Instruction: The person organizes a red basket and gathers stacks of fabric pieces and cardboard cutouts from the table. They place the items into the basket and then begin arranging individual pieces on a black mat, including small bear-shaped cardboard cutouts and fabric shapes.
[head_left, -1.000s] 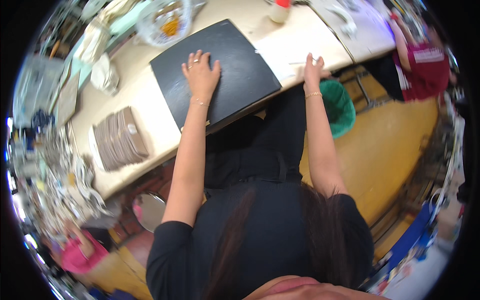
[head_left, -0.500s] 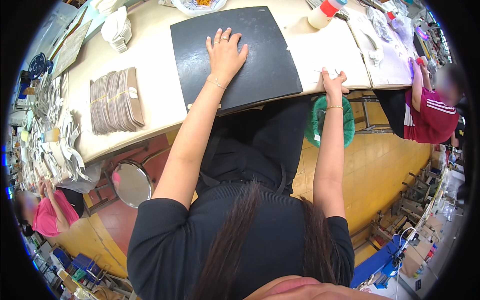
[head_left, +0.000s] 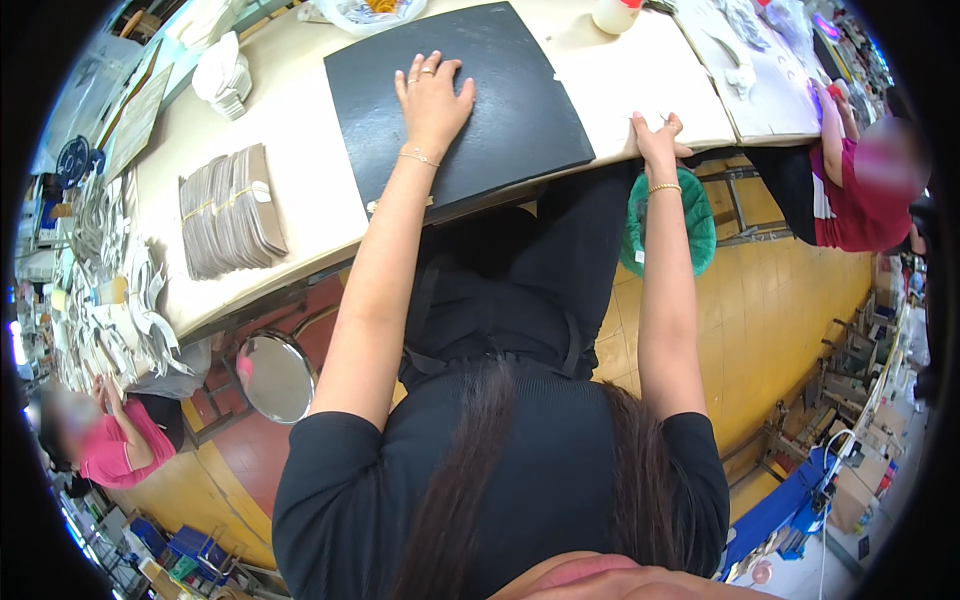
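Observation:
My left hand [head_left: 434, 103] lies palm down on a black rectangular mat [head_left: 510, 120], its fingers spread and nothing in it. At the front edge of the pale table [head_left: 300, 150], right of the mat, rests my right hand [head_left: 657, 142]. Its thumb and index finger stand apart; the other fingers are partly hidden. A few faint thin marks show by those fingertips, too small to name. Just under that hand, below the table edge, is a bin with a green liner [head_left: 640, 225], partly covered by my right forearm.
A banded stack of grey-beige pieces [head_left: 230, 210] sits left of the mat. Farther back are a white stack [head_left: 222, 78], a clear bag with orange bits [head_left: 375, 14] and a red-topped bottle [head_left: 615, 14]. A round stool [head_left: 275, 378] stands lower left. Co-workers sit at both sides.
The whole view has shifted slightly, and the mat and bottle sit higher in it. My left hand stays flat on the mat. My right hand remains at the table edge.

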